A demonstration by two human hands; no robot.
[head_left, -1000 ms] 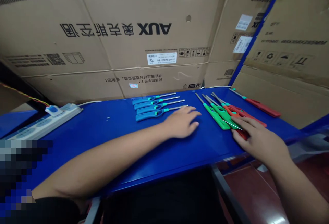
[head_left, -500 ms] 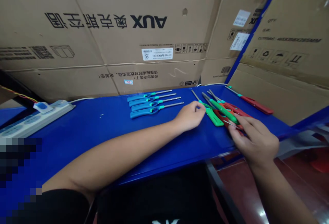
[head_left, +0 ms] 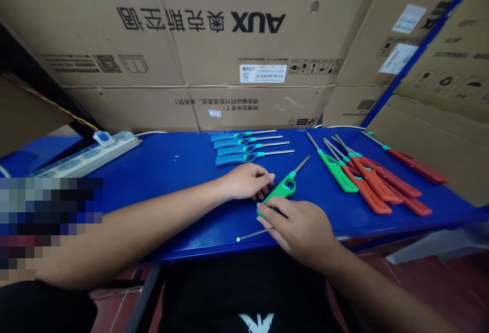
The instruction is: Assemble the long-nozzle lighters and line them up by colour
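Observation:
My right hand (head_left: 303, 226) grips the handle end of a green long-nosed lighter (head_left: 282, 189), whose metal barrel points away and to the right. From under the same hand sticks a thin metal rod (head_left: 252, 234) with a small bright tip; its other end is hidden. Close to the left of the green lighter is my left hand (head_left: 248, 180), its fingers loosely bent and apart, holding nothing that I can see. Beyond it, several blue lighters (head_left: 237, 158) lie side by side in a row.
On the right lie a second green lighter (head_left: 338, 170), a pile of orange and red lighters (head_left: 367, 188) and a separate red lighter (head_left: 416, 163). A white power strip (head_left: 89, 157) stands on the left of the blue table (head_left: 183, 211). Cardboard (head_left: 214, 53) walls the back.
My right hand has carried the green lighter leftward from the pile to the table's front middle. My left hand has drawn back from the pile, and its fingers have loosened. The view has turned right.

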